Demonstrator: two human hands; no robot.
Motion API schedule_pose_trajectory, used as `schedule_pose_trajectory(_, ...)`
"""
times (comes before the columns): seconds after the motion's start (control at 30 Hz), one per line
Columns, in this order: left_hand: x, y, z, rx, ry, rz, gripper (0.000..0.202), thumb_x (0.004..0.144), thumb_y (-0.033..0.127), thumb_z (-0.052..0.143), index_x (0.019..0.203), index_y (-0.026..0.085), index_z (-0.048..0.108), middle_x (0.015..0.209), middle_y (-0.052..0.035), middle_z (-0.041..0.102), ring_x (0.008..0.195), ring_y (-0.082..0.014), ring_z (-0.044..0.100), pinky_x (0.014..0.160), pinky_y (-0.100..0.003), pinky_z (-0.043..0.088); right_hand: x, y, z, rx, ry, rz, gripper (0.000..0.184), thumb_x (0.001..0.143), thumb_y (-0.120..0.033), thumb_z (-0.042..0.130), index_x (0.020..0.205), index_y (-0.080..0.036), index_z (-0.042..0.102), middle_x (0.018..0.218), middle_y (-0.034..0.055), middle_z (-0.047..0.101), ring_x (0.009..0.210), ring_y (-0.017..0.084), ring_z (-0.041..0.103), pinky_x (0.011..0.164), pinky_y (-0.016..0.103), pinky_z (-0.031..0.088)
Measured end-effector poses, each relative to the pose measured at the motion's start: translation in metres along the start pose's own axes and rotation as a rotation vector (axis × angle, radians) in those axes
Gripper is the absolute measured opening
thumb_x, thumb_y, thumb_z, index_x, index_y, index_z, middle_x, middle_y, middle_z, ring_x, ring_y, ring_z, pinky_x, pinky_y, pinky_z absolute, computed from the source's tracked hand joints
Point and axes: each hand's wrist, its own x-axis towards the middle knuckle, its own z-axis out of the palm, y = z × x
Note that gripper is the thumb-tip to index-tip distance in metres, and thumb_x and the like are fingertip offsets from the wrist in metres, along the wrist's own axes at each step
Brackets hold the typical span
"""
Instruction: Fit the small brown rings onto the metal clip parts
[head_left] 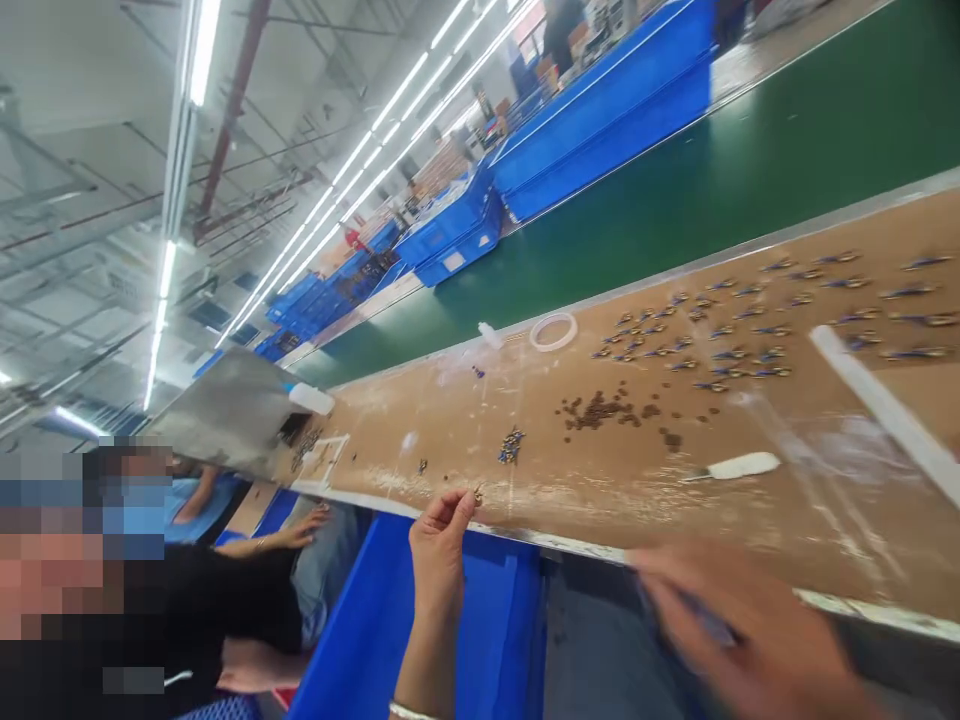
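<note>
My left hand (pixel 439 545) is raised at the near edge of the brown worktable (pixel 600 480), thumb and forefinger pinched on a tiny brass part (pixel 477 492). My right hand (pixel 742 625) is blurred low on the right, below the table edge, curled around a thin dark blue object (pixel 709 622) that I cannot identify. On the table beyond my left hand lie a small cluster of blue-and-brass parts (pixel 511 445) and a pile of small brown pieces (pixel 600 410). Rows of blue-and-brass parts (pixel 750 330) are spread at the right.
A white-handled tool (pixel 735 466), clear plastic film (pixel 825 440), a white strip (pixel 885 410), a tape ring (pixel 553 331) and a small white bottle (pixel 490 336) lie on the table. A blue bin (pixel 375 640) sits under the edge. Co-workers (pixel 247 560) sit at left. Green belt (pixel 712 190) and blue crates (pixel 607 110) lie beyond.
</note>
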Motion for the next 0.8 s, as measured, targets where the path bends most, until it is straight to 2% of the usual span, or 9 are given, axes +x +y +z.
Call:
schedule_pose_trajectory(0.07,0.012,-0.01,-0.023,0.115,0.088,0.064,0.026,0.066,0.036,0.082,0.079,0.014,0.074,0.072,-0.0026,0.072,0.07,-0.014,0.064,0.071,-0.024,0.048,0.012,-0.024,0.05,0.158,-0.27,-0.181,0.013,0.09,-0.016,0.054,0.095,-0.022,0.064,0.074,0.002,0.069,0.065,0.015,0.063,0.061,0.032,0.048)
schedule_pose_trajectory(0.17,0.029,-0.021,-0.043,0.228,0.14,0.097,0.024,0.071,0.037,0.077,0.078,0.015,0.072,0.073,-0.0021,0.071,0.071,-0.0142,0.062,0.07,-0.023,0.047,0.021,-0.045,0.117,0.177,-0.654,-0.391,0.011,0.085,-0.017,0.059,0.074,-0.019,0.062,0.066,0.0018,0.064,0.06,0.017,0.058,0.055,0.033,0.043)
schedule_pose_trajectory(0.27,0.047,-0.032,-0.052,0.307,0.161,0.091,0.022,0.072,0.037,0.075,0.076,0.015,0.072,0.072,-0.0016,0.07,0.07,-0.0147,0.06,0.068,-0.023,0.045,0.022,-0.057,0.169,0.164,-1.01,-0.629,0.008,0.08,-0.021,0.066,0.074,-0.016,0.064,0.071,0.0043,0.068,0.063,0.019,0.061,0.06,0.035,0.044)
schedule_pose_trajectory(0.33,0.058,-0.039,-0.055,0.355,0.175,0.087,0.021,0.072,0.036,0.075,0.073,0.016,0.073,0.07,-0.0012,0.07,0.069,-0.0151,0.059,0.068,-0.024,0.044,0.019,-0.063,0.195,0.194,-1.188,-0.718,0.007,0.082,-0.021,0.064,0.079,-0.015,0.066,0.075,0.0058,0.07,0.067,0.02,0.064,0.063,0.036,0.045)
schedule_pose_trajectory(0.4,0.067,-0.045,-0.059,0.398,0.186,0.081,0.019,0.071,0.036,0.074,0.072,0.016,0.072,0.069,-0.0006,0.069,0.068,-0.0151,0.059,0.067,-0.024,0.043,0.016,-0.067,0.215,0.248,-1.271,-0.744,0.01,0.086,-0.022,0.061,0.083,-0.015,0.067,0.081,0.0064,0.072,0.07,0.02,0.066,0.061,0.035,0.044)
schedule_pose_trajectory(0.5,0.074,-0.051,-0.063,0.45,0.194,0.07,0.018,0.073,0.036,0.072,0.073,0.018,0.072,0.07,-0.0001,0.069,0.068,-0.0151,0.059,0.067,-0.024,0.043,0.013,-0.065,0.231,0.322,-1.285,-0.721,0.014,0.088,-0.026,0.058,0.085,-0.015,0.067,0.084,0.0054,0.073,0.072,0.019,0.066,0.058,0.035,0.043)
schedule_pose_trajectory(0.67,0.075,-0.056,-0.063,0.57,0.157,0.089,0.019,0.079,0.037,0.067,0.079,0.019,0.072,0.078,-0.0012,0.073,0.074,-0.0164,0.063,0.071,-0.024,0.046,0.012,-0.054,0.234,0.412,-1.243,-0.563,0.013,0.086,-0.026,0.061,0.082,-0.015,0.067,0.078,0.0037,0.072,0.068,0.018,0.065,0.055,0.033,0.038)
schedule_pose_trajectory(0.8,0.076,-0.058,-0.058,0.657,0.141,0.121,0.018,0.081,0.036,0.065,0.08,0.019,0.072,0.078,-0.0011,0.074,0.075,-0.0166,0.065,0.072,-0.024,0.046,0.011,-0.051,0.234,0.407,-1.303,-0.467,0.014,0.087,-0.026,0.059,0.088,-0.015,0.068,0.083,0.005,0.073,0.071,0.019,0.067,0.058,0.034,0.04)
